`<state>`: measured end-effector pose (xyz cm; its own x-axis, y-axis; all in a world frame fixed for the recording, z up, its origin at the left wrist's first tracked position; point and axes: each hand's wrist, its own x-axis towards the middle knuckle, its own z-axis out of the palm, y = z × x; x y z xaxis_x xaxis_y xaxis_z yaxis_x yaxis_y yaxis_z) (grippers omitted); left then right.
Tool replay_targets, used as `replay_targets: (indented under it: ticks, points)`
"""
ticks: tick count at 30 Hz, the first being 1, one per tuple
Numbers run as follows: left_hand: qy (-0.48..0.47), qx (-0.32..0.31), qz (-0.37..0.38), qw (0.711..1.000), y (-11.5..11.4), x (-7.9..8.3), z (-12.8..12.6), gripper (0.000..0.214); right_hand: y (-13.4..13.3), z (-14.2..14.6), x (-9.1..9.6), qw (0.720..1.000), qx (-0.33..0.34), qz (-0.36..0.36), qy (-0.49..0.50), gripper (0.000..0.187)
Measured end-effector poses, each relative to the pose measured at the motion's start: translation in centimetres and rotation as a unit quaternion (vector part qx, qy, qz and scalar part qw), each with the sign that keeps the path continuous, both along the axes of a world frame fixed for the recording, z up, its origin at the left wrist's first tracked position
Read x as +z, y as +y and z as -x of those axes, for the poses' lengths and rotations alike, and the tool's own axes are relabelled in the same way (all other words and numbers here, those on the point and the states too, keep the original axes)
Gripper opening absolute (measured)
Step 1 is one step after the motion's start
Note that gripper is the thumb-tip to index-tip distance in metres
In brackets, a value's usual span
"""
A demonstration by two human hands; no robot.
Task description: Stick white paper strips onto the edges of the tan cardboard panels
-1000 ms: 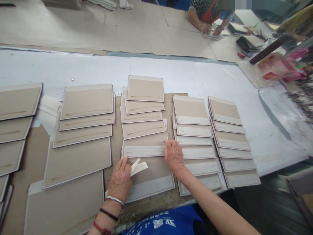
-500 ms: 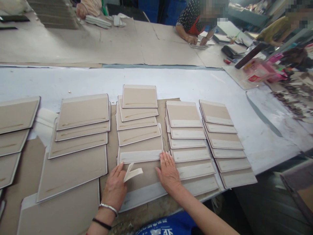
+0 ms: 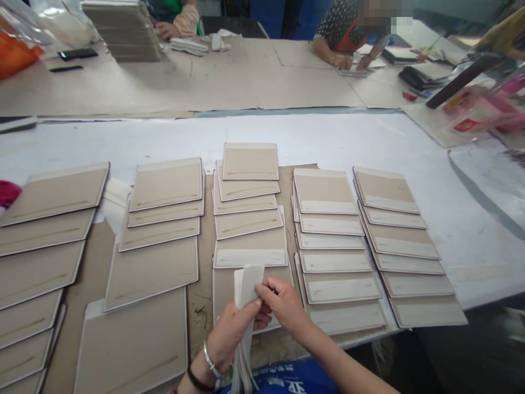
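My left hand (image 3: 225, 335) is closed around a bundle of white strips (image 3: 248, 284), whose long ends hang down by my wrist. My right hand (image 3: 286, 307) pinches the right edge of that bundle between thumb and fingers. Below both hands lies the nearest beige panel (image 3: 225, 290) of the middle column, partly covered by them. Just beyond, another beige panel (image 3: 251, 241) carries a white strip (image 3: 251, 258) along its near edge. Farther up the column, overlapping panels (image 3: 248, 225) show a brownish streak near the lower edge instead.
Columns of overlapping panels stand to the left (image 3: 159, 262) and right (image 3: 328, 219); those on the right carry white bands. Across the white table (image 3: 303, 131), a co-worker's hands (image 3: 348, 61) work on something flat. A stack of boards (image 3: 123, 33) stands at the far left.
Both hands have left the middle panel and come together over the nearest one. The bundle of white strips is now upright in my left hand, with my right fingers on it. The view has shifted left.
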<state>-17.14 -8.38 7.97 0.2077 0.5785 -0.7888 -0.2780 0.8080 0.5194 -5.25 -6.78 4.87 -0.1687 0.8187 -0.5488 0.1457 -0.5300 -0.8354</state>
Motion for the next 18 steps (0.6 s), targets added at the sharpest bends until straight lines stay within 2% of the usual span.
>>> replay_targets:
  ticks: [3, 5, 9, 14, 18]
  points:
    - [-0.012, 0.061, 0.015, 0.998, 0.3, 0.2, 0.4, 0.046, 0.6, 0.0, 0.0, 0.998, 0.019, -0.033, -0.055, 0.031]
    - [-0.002, 0.096, 0.008, 0.995, 0.4, 0.1, 0.6, 0.046, 0.9, 0.2, 0.2, 0.999, 0.02, -0.018, -0.039, 0.027]
    - [0.034, 0.148, -0.016, 0.988, 0.6, -0.6, 0.6, 0.042, 1.5, 0.9, 0.7, 1.0, 0.006, -0.014, -0.005, 0.021]
    - [0.066, 0.217, -0.017, 0.974, 1.0, -1.6, 0.3, 0.054, 1.9, 1.2, -0.1, 0.996, 0.027, -0.06, -0.063, 0.025]
    - [0.066, 0.231, -0.028, 0.97, 1.3, -2.1, -0.1, 0.054, 2.1, 1.4, -0.8, 0.99, 0.03, -0.088, -0.107, 0.027]
